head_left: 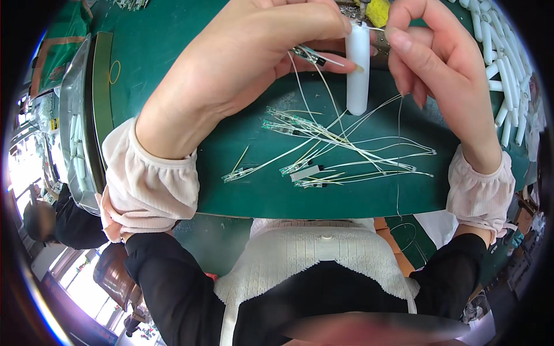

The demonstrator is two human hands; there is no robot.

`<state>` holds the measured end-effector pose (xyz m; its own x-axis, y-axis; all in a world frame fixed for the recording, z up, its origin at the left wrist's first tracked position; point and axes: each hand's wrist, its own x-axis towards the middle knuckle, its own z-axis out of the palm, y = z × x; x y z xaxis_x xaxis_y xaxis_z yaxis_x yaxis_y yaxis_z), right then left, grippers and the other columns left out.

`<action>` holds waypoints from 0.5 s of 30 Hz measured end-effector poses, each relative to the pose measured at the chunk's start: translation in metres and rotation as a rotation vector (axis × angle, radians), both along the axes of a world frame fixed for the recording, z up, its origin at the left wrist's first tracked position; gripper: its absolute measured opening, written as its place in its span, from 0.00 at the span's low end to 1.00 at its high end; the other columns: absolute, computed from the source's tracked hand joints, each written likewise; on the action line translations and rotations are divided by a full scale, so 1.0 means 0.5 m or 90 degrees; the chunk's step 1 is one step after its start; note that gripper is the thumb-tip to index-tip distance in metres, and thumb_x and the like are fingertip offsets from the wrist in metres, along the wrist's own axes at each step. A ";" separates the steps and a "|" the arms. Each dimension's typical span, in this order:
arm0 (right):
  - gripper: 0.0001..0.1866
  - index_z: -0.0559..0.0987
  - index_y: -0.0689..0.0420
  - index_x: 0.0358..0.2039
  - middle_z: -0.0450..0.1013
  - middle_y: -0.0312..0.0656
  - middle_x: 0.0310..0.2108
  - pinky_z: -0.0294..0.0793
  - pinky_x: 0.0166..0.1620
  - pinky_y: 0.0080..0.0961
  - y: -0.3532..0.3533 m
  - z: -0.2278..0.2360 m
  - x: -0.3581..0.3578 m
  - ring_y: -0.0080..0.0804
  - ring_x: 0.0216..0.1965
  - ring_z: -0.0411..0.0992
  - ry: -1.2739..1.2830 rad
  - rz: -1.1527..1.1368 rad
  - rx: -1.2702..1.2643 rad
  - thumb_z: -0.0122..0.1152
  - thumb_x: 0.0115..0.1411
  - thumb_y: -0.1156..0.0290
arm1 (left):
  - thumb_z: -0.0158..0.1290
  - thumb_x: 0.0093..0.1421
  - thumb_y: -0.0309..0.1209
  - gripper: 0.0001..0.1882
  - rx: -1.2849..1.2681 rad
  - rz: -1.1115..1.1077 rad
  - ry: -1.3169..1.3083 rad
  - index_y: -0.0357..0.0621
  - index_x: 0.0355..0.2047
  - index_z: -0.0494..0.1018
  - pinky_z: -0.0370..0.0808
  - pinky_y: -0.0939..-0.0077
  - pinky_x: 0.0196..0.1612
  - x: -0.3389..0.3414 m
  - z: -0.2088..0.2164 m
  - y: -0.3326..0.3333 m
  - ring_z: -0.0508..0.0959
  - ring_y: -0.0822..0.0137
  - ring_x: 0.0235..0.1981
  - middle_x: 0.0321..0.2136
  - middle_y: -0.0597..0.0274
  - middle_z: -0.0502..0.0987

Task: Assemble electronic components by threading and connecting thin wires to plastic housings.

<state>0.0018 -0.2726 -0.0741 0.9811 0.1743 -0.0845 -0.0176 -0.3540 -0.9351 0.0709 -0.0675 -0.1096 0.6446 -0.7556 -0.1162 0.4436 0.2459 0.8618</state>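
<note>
At the top centre, my left hand (pixel 277 40) is closed around a white cylindrical battery cell (pixel 358 69), held upright. A small green circuit board (pixel 309 55) with thin white wires sits between the same hand's fingers. My right hand (pixel 435 55) pinches a thin white wire (pixel 378 29) beside the cell's upper end. A fine strand (pixel 398 150) hangs below this hand to the table's front edge. A metal tip (pixel 363 7), perhaps a soldering iron's, meets the cell's upper end. Below the hands lie several small circuit boards (pixel 283 124) with white wires spread rightward.
Many white cylinders (pixel 508 75) are heaped along the right side of the green table (pixel 156 57). A yellow sponge (pixel 378 11) lies beyond the cell. At left stand a clear tray (pixel 86 127) and a yellow rubber band (pixel 115 72). Another person (pixel 63 219) is at far left.
</note>
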 end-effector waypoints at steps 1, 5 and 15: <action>0.07 0.64 0.59 0.38 0.71 0.38 0.17 0.59 0.19 0.11 0.001 0.000 0.002 0.15 0.14 0.62 0.001 0.000 0.000 0.50 0.66 0.71 | 0.50 0.64 0.25 0.03 -0.010 0.003 0.000 0.37 0.35 0.69 0.78 0.73 0.45 0.000 0.001 -0.001 0.78 0.69 0.38 0.37 0.59 0.76; 0.07 0.64 0.60 0.38 0.71 0.38 0.17 0.59 0.19 0.11 0.005 0.002 0.006 0.15 0.14 0.62 -0.002 -0.027 0.010 0.50 0.66 0.71 | 0.49 0.64 0.24 0.03 -0.004 0.020 -0.006 0.37 0.35 0.69 0.78 0.73 0.45 -0.002 0.013 -0.004 0.78 0.69 0.38 0.36 0.59 0.76; 0.06 0.65 0.60 0.37 0.71 0.38 0.18 0.59 0.20 0.09 0.003 -0.008 0.014 0.14 0.15 0.62 -0.025 -0.027 0.028 0.51 0.65 0.72 | 0.49 0.64 0.25 0.03 -0.013 0.006 0.010 0.37 0.35 0.69 0.78 0.72 0.46 0.004 0.017 -0.005 0.77 0.69 0.39 0.37 0.59 0.76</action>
<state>0.0089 -0.2714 -0.0779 0.9901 0.1354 -0.0382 0.0059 -0.3117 -0.9502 0.0729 -0.0700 -0.1012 0.6503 -0.7516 -0.1109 0.4541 0.2675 0.8498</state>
